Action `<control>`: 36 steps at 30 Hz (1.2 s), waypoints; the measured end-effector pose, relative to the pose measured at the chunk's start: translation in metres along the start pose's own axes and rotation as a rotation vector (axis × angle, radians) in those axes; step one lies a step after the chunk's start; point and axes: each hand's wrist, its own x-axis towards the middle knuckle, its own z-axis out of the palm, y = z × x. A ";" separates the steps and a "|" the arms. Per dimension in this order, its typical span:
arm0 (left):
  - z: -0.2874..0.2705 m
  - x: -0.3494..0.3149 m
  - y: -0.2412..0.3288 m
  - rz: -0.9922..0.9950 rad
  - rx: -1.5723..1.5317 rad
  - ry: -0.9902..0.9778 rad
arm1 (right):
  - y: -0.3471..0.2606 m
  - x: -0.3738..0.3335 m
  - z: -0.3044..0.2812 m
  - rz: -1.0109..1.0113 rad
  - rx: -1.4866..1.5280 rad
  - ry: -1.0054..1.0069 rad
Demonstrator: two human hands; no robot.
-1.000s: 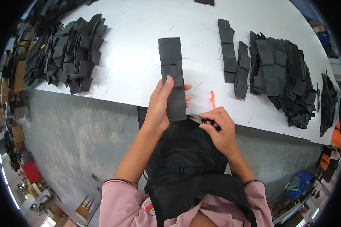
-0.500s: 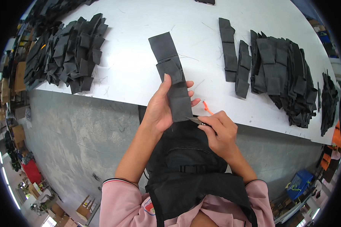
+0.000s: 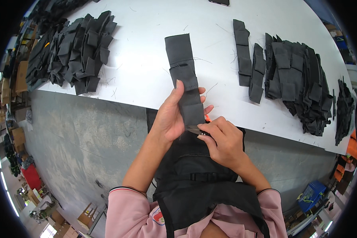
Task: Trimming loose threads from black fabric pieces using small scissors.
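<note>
A long black fabric strip (image 3: 192, 104) with a folded, stitched pocket-like piece lies along my left hand (image 3: 171, 115), gripped between the thumb on top and the fingers beneath. Its far end reaches out over the white table. In my right hand (image 3: 223, 139) are thread snips (image 3: 192, 128), their pointed metal blades lying at the strip's near end. The handles are mostly hidden in my fingers. A bit of orange cord (image 3: 208, 118) shows just beyond that hand. Loose threads hang near the strip's lower corner.
Stacked black fabric pieces (image 3: 81, 53) cover the table's left side, with another pile (image 3: 293, 75) at right. Two separate strips (image 3: 242, 53) lie beside the right pile. A dark phone-like object (image 3: 219, 2) sits at the far edge. The white table (image 3: 142, 51) carries scattered thread ends.
The snips have moved left along the strip's near end, with my right hand following. The strip has turned more upright. The orange cord is now mostly hidden.
</note>
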 end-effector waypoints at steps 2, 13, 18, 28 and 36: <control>-0.002 0.000 0.000 -0.006 -0.004 -0.005 | -0.001 0.000 0.001 -0.004 -0.007 -0.004; -0.007 -0.003 0.001 -0.026 -0.116 -0.068 | 0.000 -0.010 0.006 0.034 0.089 0.097; -0.012 -0.004 0.003 -0.020 -0.163 -0.113 | 0.002 -0.012 0.001 0.015 0.061 0.095; -0.007 -0.009 0.006 -0.006 0.119 -0.085 | 0.006 0.004 -0.019 0.318 0.312 0.030; -0.005 -0.003 0.009 -0.020 0.199 -0.061 | 0.030 0.038 0.004 0.280 0.432 -0.136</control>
